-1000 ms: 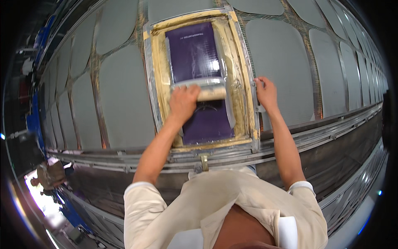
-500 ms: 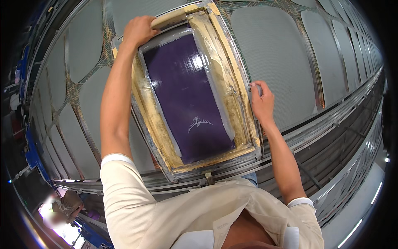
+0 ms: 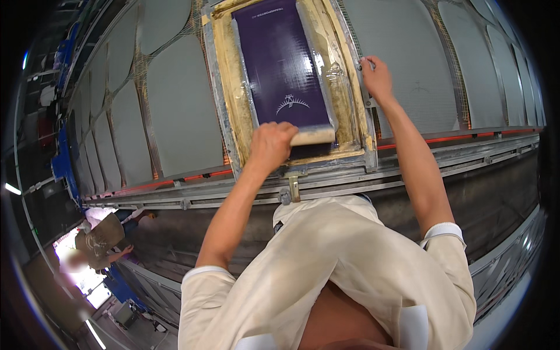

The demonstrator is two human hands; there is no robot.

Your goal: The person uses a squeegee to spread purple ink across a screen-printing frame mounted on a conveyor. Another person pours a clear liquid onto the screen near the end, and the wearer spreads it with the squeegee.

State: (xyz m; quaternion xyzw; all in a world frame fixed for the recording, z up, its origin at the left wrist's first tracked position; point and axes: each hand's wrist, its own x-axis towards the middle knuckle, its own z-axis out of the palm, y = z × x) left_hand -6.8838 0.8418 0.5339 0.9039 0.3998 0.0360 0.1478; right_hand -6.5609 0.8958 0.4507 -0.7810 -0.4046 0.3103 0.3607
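My left hand [image 3: 271, 146] is closed round one end of a squeegee [image 3: 315, 136] with a pale, bar-shaped handle. The squeegee lies crosswise near the close end of a screen-printing frame [image 3: 370, 140], whose border is taped yellow. Inside the frame a glossy purple panel [image 3: 277, 55] shows a pale arched emblem and small lettering at the far end. Translucent film with smears runs along the panel's sides. My right hand [image 3: 377, 79] is closed at the frame's right edge, fingers curled on the rim; what exactly they pinch there is partly hidden.
Grey fabric-like panels [image 3: 181, 105] lie on the long table to both sides, bordered by woven strips. A metal rail [image 3: 233, 185] with a clamp-like bracket [image 3: 294, 186] runs along the near edge. At lower left, another person [image 3: 102, 242] stands by blue equipment.
My left hand has drawn the squeegee from the frame's far end to its near end. The right hand stays at the frame's right edge. The whole view has shifted, so the frame sits higher.
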